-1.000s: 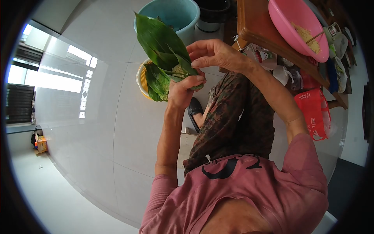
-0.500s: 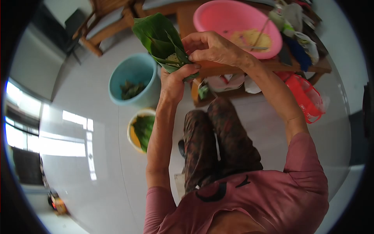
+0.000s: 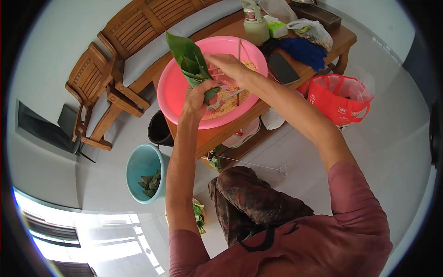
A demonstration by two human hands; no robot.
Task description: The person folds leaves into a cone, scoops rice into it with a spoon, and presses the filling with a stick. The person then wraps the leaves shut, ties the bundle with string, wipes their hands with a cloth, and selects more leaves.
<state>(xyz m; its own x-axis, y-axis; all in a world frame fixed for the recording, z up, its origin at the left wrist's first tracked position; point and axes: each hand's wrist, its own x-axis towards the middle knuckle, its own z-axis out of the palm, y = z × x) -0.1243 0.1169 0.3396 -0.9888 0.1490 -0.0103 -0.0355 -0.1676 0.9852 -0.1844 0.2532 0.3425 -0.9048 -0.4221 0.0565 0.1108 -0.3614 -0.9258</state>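
My left hand [image 3: 200, 95] is closed around the lower end of a green leaf cone [image 3: 188, 57], whose broad tip points up and away. Close to the cone's right side is my right hand [image 3: 229, 69], its fingers stretched out and nothing visible in them. Both hands are over a pink basin [image 3: 167, 98] on the wooden table. Yellowish rice [image 3: 232, 107] lies in that basin, with a spoon [image 3: 231, 94] and a thin stick [image 3: 239, 48] standing in it. What the cone holds is hidden from this angle.
A light-blue bucket [image 3: 131, 174] with leaf-wrapped parcels [image 3: 150, 183] stands on the floor, left. Loose leaves [image 3: 199, 215] lie beside my left forearm. The table bears a flask [image 3: 255, 28], tissue pack [image 3: 276, 28] and dark-blue cloth [image 3: 304, 52]. A red bag [image 3: 339, 99] sits right.
The view has turned, bringing the pink basin beneath my hands. My right hand's fingers, bent at the leaf cone's edge before, are now straighter. My left hand keeps hold of the cone.
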